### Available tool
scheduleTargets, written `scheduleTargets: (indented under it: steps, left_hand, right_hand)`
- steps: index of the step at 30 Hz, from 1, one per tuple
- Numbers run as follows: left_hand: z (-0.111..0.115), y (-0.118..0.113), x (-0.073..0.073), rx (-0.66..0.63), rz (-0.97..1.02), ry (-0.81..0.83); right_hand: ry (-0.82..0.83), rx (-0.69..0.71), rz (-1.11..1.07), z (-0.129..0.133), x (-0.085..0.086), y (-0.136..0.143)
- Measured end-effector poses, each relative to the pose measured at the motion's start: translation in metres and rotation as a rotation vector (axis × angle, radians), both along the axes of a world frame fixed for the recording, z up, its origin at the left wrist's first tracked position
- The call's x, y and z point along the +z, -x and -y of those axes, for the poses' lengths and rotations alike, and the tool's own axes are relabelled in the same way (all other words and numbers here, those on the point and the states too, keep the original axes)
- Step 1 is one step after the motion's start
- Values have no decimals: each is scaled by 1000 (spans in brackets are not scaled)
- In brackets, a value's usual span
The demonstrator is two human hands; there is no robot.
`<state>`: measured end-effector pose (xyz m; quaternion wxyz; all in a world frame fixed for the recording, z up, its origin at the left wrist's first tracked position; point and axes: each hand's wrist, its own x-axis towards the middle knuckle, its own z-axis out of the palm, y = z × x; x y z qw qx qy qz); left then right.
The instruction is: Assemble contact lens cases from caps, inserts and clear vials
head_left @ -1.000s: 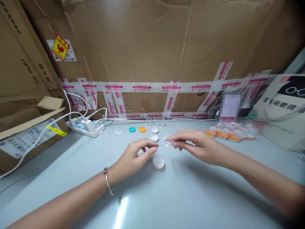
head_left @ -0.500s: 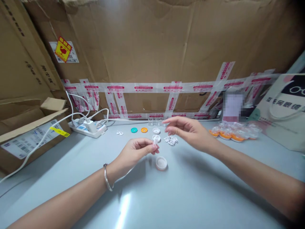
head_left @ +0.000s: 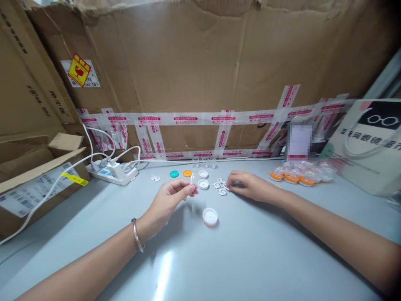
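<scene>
Between thumb and fingers, my left hand [head_left: 175, 195] grips a small white plastic piece [head_left: 192, 179], held upright above the table. My right hand [head_left: 247, 184] is at the right side of a small pile of white cut-out plastic parts [head_left: 221, 186]. Its fingertips are pinched together on one of them, largely hidden by the fingers. In front, between the hands, sits a round white cap [head_left: 209, 217]. Two white rings, a rear one [head_left: 203, 174] and a nearer one [head_left: 203, 184], lie left of the pile, beside an orange disc [head_left: 187, 173] and a teal disc [head_left: 174, 174].
Clear small cups [head_left: 204, 163] stand at the back by the cardboard box [head_left: 175, 62]. A power strip [head_left: 122, 175] with white cables and an open carton [head_left: 40, 179] are on the left. To the right are orange-based clear containers [head_left: 300, 175] and a paper bag [head_left: 369, 154].
My right hand has come down from above the table to the pile of white parts, and its fingers have closed there. My left hand has shifted slightly left, still holding the white piece.
</scene>
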<state>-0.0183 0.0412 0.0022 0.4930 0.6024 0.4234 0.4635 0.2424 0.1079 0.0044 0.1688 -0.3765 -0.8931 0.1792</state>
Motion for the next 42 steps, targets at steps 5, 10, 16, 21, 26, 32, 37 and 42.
scheduleTargets:
  steps: [5,10,16,21,26,32,37,42]
  left_hand:
    - [1,-1,0,-16,-15,19]
    - [4,-3,2,-31,16,24]
    - [15,-12,9,-116,114,23]
    - [20,-15,13,-146,124,8]
    - [25,-17,19,-77,92,6]
    - [26,-19,19,-86,57,-45]
    - [28,-20,17,-27,-10,-139]
    - [31,-17,21,94,-271,-338]
  right_hand:
    - [45,-20,-16,1,9,-3]
    - [150,-114,-197,10,20,8]
    - [772,-101,-892,45,18,49]
    - [920,-101,-942,68,16,69]
    - [436,-164,-792,74,18,69]
    - [-25,-76,-553,78,17,69]
    - [441,-134,-736,72,23,69]
    - [768,-152,-951,71,25,67]
